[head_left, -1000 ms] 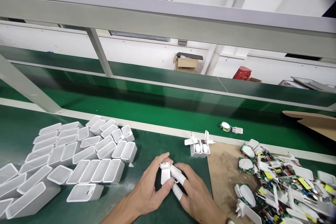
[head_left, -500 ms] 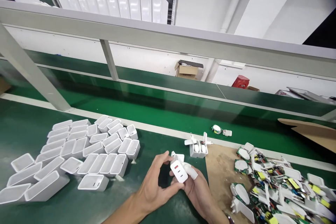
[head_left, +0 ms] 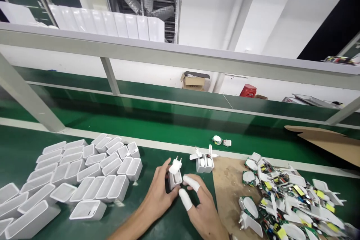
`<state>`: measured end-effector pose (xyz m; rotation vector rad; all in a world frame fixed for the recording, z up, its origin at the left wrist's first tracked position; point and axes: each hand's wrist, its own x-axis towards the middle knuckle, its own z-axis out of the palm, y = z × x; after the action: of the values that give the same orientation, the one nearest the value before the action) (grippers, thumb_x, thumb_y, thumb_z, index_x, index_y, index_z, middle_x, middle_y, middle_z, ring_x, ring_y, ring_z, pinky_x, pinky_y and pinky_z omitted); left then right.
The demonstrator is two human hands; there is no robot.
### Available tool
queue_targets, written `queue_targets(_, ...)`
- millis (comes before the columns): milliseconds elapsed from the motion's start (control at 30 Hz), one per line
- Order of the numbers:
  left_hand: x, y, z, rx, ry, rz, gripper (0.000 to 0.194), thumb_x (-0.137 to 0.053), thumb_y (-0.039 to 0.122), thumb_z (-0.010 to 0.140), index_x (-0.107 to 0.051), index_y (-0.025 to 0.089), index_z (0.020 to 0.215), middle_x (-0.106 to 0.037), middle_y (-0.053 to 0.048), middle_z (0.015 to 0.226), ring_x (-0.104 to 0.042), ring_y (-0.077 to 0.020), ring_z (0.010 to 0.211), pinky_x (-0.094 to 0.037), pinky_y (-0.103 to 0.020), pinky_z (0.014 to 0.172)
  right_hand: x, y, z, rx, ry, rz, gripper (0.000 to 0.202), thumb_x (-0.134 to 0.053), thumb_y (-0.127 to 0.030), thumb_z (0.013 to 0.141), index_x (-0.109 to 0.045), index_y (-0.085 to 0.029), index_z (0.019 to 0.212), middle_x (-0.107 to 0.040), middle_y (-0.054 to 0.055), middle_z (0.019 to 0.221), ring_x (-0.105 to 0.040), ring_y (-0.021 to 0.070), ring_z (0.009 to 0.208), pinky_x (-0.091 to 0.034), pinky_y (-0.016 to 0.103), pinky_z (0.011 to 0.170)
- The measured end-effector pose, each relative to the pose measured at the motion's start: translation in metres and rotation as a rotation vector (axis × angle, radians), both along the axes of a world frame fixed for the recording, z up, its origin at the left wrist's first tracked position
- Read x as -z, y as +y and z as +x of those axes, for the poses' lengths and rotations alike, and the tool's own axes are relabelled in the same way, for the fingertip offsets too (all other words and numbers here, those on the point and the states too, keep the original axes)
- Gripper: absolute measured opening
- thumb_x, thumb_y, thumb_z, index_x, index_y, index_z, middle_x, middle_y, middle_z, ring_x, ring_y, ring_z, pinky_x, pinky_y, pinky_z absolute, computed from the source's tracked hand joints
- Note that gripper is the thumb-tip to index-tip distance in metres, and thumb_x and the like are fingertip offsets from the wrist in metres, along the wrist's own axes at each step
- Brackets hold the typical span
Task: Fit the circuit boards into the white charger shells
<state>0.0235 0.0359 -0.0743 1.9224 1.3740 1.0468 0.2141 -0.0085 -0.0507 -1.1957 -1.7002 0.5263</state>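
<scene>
Between my hands is a white charger housing (head_left: 174, 180), upright on the green bench, with a white plug piece (head_left: 176, 165) tilted at its top and two pins pointing up. My left hand (head_left: 159, 185) grips the housing from the left, thumb at its near side. On the right, my right hand (head_left: 199, 202) has white covers on thumb and index finger; its fingers are apart beside the housing and hold nothing. Behind them stand two filled housings (head_left: 204, 165) with plug pieces sticking out.
Several empty white housings (head_left: 92, 210) cover the left of the bench. At right, a heap of circuit boards and plug parts (head_left: 292, 198) lies by brown cardboard (head_left: 225, 183). Beyond the pale bench edge runs a green belt (head_left: 157, 123) with two small parts.
The housing has been turned from its port face to its open top and lowered to the bench. My right hand has let go and opened. The view has shifted.
</scene>
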Motion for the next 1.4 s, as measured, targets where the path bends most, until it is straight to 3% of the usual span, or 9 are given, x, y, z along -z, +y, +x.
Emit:
queue_targets(167,-0.008,0.038,0.026,0.018,-0.068,-0.127,0.088,-0.073,0.015,0.082,-0.032,0.019,0.160,-0.065,-0.014,0.132,-0.069,-0.0302,0.111,-0.050,-0.057,0.109,0.003,0.016,0.029,0.373,0.008,0.132,0.029,-0.051,-0.034,0.107,-0.063,-0.023,0.132,-0.072,0.008,0.104,-0.072,0.0228,0.090,-0.063,0.039,0.088)
queue_targets(433,-0.025,0.046,0.066,0.085,-0.068,-0.200,0.101,-0.079,0.011,0.074,-0.030,0.019,0.162,-0.066,-0.017,0.141,-0.071,-0.0313,0.120,-0.056,-0.050,0.108,0.024,0.026,0.050,0.464,-0.015,0.105,0.039,-0.049,-0.043,0.106,-0.060,-0.021,0.136,-0.072,0.007,0.100,-0.072,0.0245,0.088,-0.061,0.042,0.084)
queue_targets(600,-0.055,0.025,0.001,0.024,0.289,0.088,0.076,-0.077,0.021,0.084,-0.049,0.023,0.154,-0.052,-0.014,0.160,-0.046,-0.0359,0.150,-0.041,-0.055,0.125,0.031,0.021,0.061,0.400,-0.130,0.114,0.040,-0.055,-0.048,0.102,-0.065,-0.020,0.129,-0.074,0.011,0.108,-0.072,0.0286,0.094,-0.059,0.045,0.087)
queue_targets(733,-0.075,0.025,-0.075,-0.274,0.722,0.313,0.022,-0.076,0.028,0.089,-0.078,0.015,0.105,-0.061,-0.023,0.147,-0.045,-0.0496,0.147,-0.044,-0.069,0.115,0.025,0.019,0.061,0.344,-0.157,0.208,0.041,-0.058,-0.050,0.102,-0.066,-0.021,0.130,-0.074,0.014,0.118,-0.072,0.0315,0.102,-0.058,0.047,0.091)
queue_targets(833,-0.069,0.031,-0.101,-0.307,0.888,0.343,0.011,-0.075,0.023,0.087,-0.079,0.014,0.082,-0.066,-0.026,0.139,-0.047,-0.0547,0.144,-0.047,-0.071,0.107,0.008,0.020,0.053,0.381,-0.146,0.216,0.038,-0.055,-0.046,0.104,-0.066,-0.021,0.130,-0.073,0.014,0.124,-0.072,0.0311,0.109,-0.058,0.047,0.094)
queue_targets(1000,-0.052,0.018,-0.065,0.038,0.703,0.329,0.018,-0.059,0.013,0.094,-0.075,0.021,0.094,-0.068,-0.013,0.141,-0.056,-0.0404,0.140,-0.051,-0.060,0.110,-0.031,0.038,0.072,0.457,-0.135,0.214,0.037,-0.054,-0.042,0.104,-0.061,-0.024,0.136,-0.070,0.012,0.131,-0.069,0.0296,0.117,-0.057,0.047,0.101)
queue_targets(1133,-0.050,-0.001,-0.037,0.364,0.516,0.179,0.030,-0.049,0.007,0.096,-0.069,0.027,0.108,-0.065,-0.006,0.148,-0.067,-0.0301,0.130,-0.054,-0.050,0.112,-0.062,0.078,0.116,0.358,-0.395,0.037,0.043,-0.052,-0.038,0.103,-0.057,-0.021,0.143,-0.061,0.015,0.145,-0.058,0.0332,0.135,-0.052,0.053,0.110)
queue_targets(1267,-0.040,-0.009,-0.037,0.414,0.344,0.083,0.047,-0.050,0.002,0.091,-0.066,0.031,0.124,-0.051,-0.005,0.164,-0.061,-0.0296,0.142,-0.053,-0.040,0.115,-0.085,0.137,0.126,0.163,-0.677,-0.196,0.037,-0.054,-0.023,0.103,-0.061,-0.016,0.139,-0.064,0.016,0.141,-0.059,0.0311,0.135,-0.046,0.052,0.117)
queue_targets(1400,-0.024,-0.014,-0.038,0.413,0.199,0.029,0.045,-0.071,0.020,0.086,-0.064,0.035,0.127,-0.047,-0.005,0.167,-0.065,-0.0307,0.136,-0.058,-0.033,0.107,-0.089,0.196,0.093,0.016,-0.842,-0.381,0.034,-0.069,-0.034,0.103,-0.064,-0.019,0.133,-0.066,0.010,0.136,-0.068,0.0268,0.119,-0.058,0.049,0.102)
